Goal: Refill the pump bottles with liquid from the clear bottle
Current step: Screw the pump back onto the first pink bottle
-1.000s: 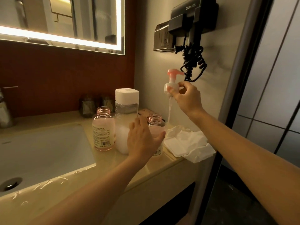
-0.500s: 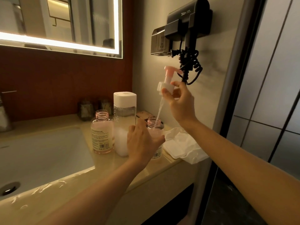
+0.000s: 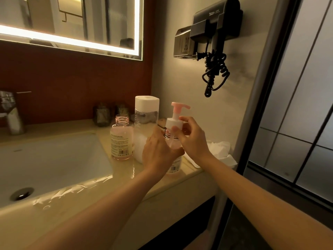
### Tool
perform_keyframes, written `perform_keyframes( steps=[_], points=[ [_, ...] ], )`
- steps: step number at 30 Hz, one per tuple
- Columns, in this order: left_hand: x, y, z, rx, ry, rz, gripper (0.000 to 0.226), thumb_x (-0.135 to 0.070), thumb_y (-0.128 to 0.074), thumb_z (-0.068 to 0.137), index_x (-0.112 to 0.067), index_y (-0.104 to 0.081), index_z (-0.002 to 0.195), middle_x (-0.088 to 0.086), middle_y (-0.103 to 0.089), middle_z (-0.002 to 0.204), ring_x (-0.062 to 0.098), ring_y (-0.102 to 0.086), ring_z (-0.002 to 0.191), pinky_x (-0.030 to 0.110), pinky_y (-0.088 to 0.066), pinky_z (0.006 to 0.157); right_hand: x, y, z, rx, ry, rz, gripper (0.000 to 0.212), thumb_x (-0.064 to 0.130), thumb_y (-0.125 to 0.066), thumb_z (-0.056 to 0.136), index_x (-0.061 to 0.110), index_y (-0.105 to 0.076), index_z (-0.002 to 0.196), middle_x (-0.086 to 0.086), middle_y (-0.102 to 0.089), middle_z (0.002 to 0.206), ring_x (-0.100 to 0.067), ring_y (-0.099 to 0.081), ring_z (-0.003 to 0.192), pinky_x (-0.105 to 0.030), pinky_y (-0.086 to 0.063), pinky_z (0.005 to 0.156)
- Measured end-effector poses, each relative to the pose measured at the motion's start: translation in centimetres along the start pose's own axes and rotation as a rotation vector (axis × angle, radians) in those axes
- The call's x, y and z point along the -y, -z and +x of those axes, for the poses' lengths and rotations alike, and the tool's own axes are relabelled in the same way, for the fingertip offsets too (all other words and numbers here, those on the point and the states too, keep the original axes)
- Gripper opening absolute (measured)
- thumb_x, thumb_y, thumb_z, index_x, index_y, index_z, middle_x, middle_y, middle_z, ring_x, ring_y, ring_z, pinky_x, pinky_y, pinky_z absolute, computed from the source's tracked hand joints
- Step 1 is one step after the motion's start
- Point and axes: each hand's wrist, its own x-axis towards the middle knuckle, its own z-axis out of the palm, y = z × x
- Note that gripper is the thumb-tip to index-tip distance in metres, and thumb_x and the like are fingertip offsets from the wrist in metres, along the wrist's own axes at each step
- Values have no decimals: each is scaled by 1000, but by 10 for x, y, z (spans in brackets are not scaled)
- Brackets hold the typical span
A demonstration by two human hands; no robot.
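Two pink pump bottles stand on the beige counter (image 3: 147, 179). The left pink bottle (image 3: 122, 141) is open, with no pump. My left hand (image 3: 158, 152) grips the right pink bottle (image 3: 175, 164) at the counter's right end. My right hand (image 3: 191, 136) pinches the white collar of a pump head (image 3: 175, 114) with a pink nozzle, held just above that bottle's neck with its tube down inside. Between the two bottles stands the tall clear bottle (image 3: 146, 121) with a white cap.
A white sink basin (image 3: 45, 165) lies to the left, with a chrome tap (image 3: 12, 114) behind it. Crumpled white tissue (image 3: 219, 150) sits at the counter's right end. A wall hair dryer (image 3: 216, 24) with a coiled cord hangs above. Small dark holders (image 3: 102, 115) stand at the back.
My right hand has brought the pump head down from beside the hair dryer cord to the right bottle's neck, its tube going inside. My left hand has kept hold of that bottle.
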Motion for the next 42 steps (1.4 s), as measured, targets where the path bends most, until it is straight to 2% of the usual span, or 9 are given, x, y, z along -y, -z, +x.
perform_keyframes(
  steps=[4, 8, 14, 18, 21, 25, 33, 38, 42],
  points=[
    [11, 19, -12, -12, 1, -27, 64, -46, -77, 65, -24, -27, 100, -4, -46, 94, 16, -52, 84, 27, -44, 65, 14, -11, -15, 39, 12, 12, 41, 25, -61, 86, 17, -47, 124, -3, -60, 123, -17, -60, 105, -32, -51, 89],
    [24, 43, -22, -29, 18, -75, 64, -44, -76, 67, -23, -26, 101, -1, -48, 100, 14, -53, 85, 16, -37, 59, 31, -27, -25, 63, 26, 29, 42, 24, -63, 85, 16, -48, 124, -3, -59, 124, -18, -59, 107, -30, -50, 89],
    [45, 78, -35, -33, 51, -158, 72, -40, -77, 68, -20, -29, 117, 4, -50, 117, 20, -54, 105, 33, -48, 82, 54, -57, -39, 85, 47, 30, 44, 24, -64, 84, 16, -48, 124, -3, -59, 125, -18, -59, 108, -33, -51, 91],
    [58, 94, -41, 6, 63, -230, 90, -36, -79, 66, -18, -23, 133, 5, -50, 129, 22, -54, 113, 37, -46, 92, 65, -71, -45, 83, 70, 17, 43, 25, -66, 83, 13, -49, 121, -3, -61, 121, -10, -58, 100, -24, -49, 86],
    [68, 96, -44, 87, 136, -339, 90, -29, -82, 64, -21, -24, 134, 2, -51, 124, 21, -55, 110, 38, -50, 89, 71, -77, -47, 92, 84, -6, 43, 24, -67, 82, 10, -51, 119, -5, -63, 118, -14, -61, 100, -26, -51, 88],
    [75, 91, -45, 92, 165, -301, 77, -24, -81, 66, -20, -32, 125, -6, -52, 108, 18, -58, 102, 26, -48, 77, 72, -78, -47, 113, 90, -47, 43, 24, -68, 82, 11, -51, 119, -3, -62, 118, -10, -58, 99, -25, -47, 89],
    [78, 89, -47, 42, 161, -174, 80, -33, -82, 63, -18, -33, 126, 0, -59, 111, 20, -61, 96, 29, -52, 75, 72, -76, -42, 135, 88, -70, 42, 26, -71, 79, 9, -53, 113, -5, -64, 114, -17, -63, 98, -35, -53, 89],
    [78, 89, -48, 33, 145, -121, 83, -36, -82, 62, -18, -33, 126, 1, -58, 111, 22, -61, 96, 37, -54, 79, 80, -70, -33, 271, 9, -15, 46, 27, -57, 89, 13, -44, 131, -5, -57, 127, -19, -56, 110, -31, -46, 90],
    [79, 90, -49, 27, 148, -110, 82, -38, -81, 60, -19, -33, 124, 1, -58, 110, 24, -61, 94, 40, -53, 78, 80, -71, -36, 248, 67, -46, 35, 24, -59, 88, 7, -57, 118, -8, -63, 117, -17, -59, 99, -30, -48, 92]
  ],
)
